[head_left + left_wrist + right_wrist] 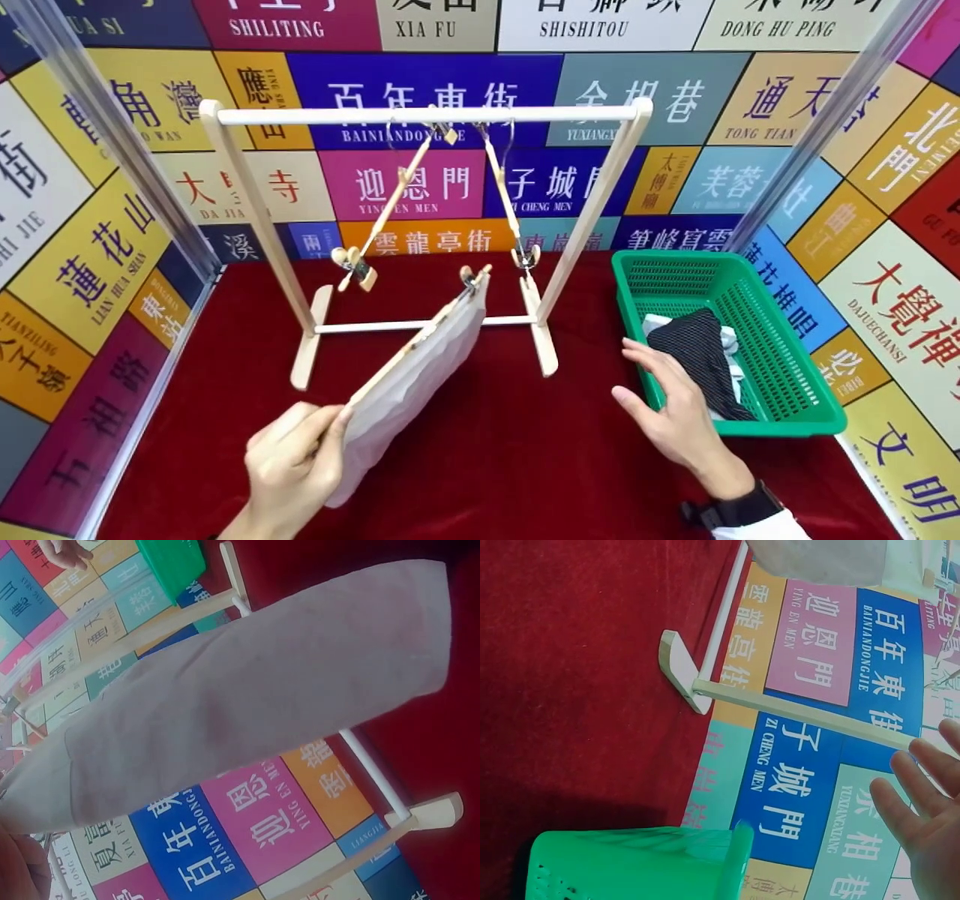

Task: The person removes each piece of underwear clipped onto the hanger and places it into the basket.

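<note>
Left grip (296,459) pinches one wooden rod (420,337) and one white cloth (414,401), right grip (681,411) spread near one basket (780,428).

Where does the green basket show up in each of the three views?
Head: green basket at right, its left edge partly behind the right hand.
Left wrist: green basket at top, left of centre, cut off.
Right wrist: green basket at bottom left, cut off.
Shared landmark: wooden rack.
</note>
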Demonstrator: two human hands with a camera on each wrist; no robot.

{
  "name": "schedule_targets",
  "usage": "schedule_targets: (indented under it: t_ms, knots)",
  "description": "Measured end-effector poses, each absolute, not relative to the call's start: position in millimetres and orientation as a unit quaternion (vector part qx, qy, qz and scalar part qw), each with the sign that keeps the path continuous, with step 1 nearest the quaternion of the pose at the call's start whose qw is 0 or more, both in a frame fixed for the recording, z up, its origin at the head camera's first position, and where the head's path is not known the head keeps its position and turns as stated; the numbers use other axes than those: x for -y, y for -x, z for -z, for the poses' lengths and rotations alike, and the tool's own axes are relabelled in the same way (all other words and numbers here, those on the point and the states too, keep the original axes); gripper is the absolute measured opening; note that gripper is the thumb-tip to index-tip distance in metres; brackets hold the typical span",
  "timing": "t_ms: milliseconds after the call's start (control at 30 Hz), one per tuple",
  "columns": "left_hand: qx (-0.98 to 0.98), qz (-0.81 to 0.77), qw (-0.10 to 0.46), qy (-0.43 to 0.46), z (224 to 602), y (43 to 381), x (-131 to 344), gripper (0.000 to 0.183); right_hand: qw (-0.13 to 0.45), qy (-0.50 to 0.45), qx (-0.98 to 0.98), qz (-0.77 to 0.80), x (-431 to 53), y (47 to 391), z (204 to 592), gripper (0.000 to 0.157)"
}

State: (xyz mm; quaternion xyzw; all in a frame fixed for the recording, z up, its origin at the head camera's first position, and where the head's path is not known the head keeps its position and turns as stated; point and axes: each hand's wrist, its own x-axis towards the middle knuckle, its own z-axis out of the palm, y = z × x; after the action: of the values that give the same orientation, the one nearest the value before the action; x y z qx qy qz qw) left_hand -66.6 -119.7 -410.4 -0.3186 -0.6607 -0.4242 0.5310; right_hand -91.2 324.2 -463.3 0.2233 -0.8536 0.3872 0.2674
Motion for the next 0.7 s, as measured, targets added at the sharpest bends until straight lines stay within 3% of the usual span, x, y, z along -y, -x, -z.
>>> schedule_targets:
  t_ms: [700]
  knots:
    - [0.685,0.444,0.461,0.349,423,80,108,0.032,0.271,-0.245,0.847,-0.385,-313,96,450,0.058]
